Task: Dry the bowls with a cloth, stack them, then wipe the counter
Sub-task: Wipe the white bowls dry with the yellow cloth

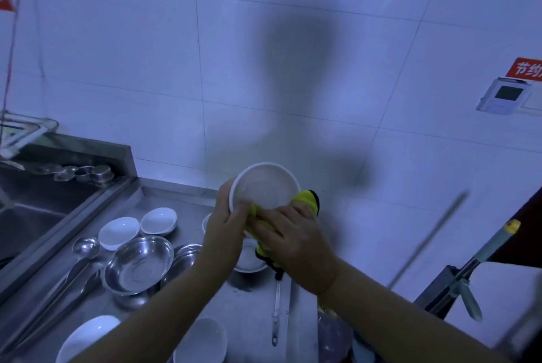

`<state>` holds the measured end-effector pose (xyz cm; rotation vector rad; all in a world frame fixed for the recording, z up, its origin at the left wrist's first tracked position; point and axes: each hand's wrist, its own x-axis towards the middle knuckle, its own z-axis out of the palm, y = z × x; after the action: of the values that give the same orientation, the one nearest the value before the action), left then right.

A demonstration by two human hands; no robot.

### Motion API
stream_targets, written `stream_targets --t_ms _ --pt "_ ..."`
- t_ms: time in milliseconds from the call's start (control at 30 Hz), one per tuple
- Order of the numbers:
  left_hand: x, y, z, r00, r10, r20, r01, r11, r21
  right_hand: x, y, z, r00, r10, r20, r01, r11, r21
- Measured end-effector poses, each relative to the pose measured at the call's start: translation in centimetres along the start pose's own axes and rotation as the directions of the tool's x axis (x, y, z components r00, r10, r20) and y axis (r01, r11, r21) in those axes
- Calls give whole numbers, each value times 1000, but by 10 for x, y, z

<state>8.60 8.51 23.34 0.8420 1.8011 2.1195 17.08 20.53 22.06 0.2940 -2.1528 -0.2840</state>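
Note:
A white bowl (264,185) is held up over the steel counter (164,201), tilted with its inside facing me. My left hand (225,227) grips its lower left rim, thumb inside. My right hand (296,242) clutches a yellow cloth with black trim (306,199) and presses it against the bowl's lower rim. The cloth wraps round the bowl's right side and hangs below my right hand. More white bowls lie on the counter: two at the left (118,232) (159,219), one under my hands (249,260), two at the near edge (88,336) (202,339).
Steel bowls (137,265) and a ladle (85,246) lie left of my arms. A sink (38,207) with small steel cups (101,174) on its ledge sits far left. A utensil handle (275,312) lies on the counter. A metal fixture (469,268) stands at right. Tiled wall behind.

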Motion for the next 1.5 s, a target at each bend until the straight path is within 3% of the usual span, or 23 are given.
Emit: stream_targets --t_ms 133,300,367,467,633,733,867,967,1067,1133,1200,1233,1267,1300,1333,1400,1500 --pt "5 5 -9 993 100 69 -104 993 49 -7 -10 -1 998 7 62 -12 997 83" --pt "17 16 -22 962 21 272 -84 971 224 -9 39 -21 923 -348 165 349 937 24" --pt "24 22 -23 933 -40 357 -47 971 234 -4 54 -24 892 -412 187 420 907 -5" --pt "32 25 -23 926 -52 373 -51 964 262 -1 48 -17 916 -333 224 352 935 -48" --pt "33 13 -21 962 -31 273 -67 938 340 -3 16 0 931 -18 365 25 1000 -16" --pt "30 9 -19 973 -57 225 -9 959 284 -6 -1 9 920 4 392 -36 997 74" --pt "34 15 -21 944 -134 301 48 959 279 -16 -2 7 938 -89 336 28 983 180" --pt "42 24 -28 845 -301 441 128 916 380 -18 18 -1 919 -269 290 223 958 180" --pt "49 28 -31 751 -431 500 169 858 485 -16 29 -2 920 -303 247 257 945 202" --pt "50 27 -35 770 -397 500 -32 758 651 -16 32 -2 926 -254 281 201 958 204" --pt "43 25 -41 809 -179 560 -406 519 753 -18 35 -4 928 -167 332 104 974 201" --pt "39 25 -44 758 2 652 -615 337 713 -18 37 -6 929 -126 349 54 977 207" --pt "36 24 -45 647 129 751 -762 138 632 -17 37 -8 929 -92 359 12 975 220" --pt "34 25 -44 539 190 821 -834 -15 551 -14 37 -10 926 -71 370 -20 971 238" --pt "34 26 -42 464 191 865 -870 -83 486 -12 36 -11 920 -67 385 -37 966 256" --pt "35 27 -38 423 157 892 -898 -61 437 -7 34 -14 909 -90 408 -33 958 285" --pt "34 25 -40 452 150 879 -891 33 452 -4 37 -19 927 -72 369 -38 958 283"
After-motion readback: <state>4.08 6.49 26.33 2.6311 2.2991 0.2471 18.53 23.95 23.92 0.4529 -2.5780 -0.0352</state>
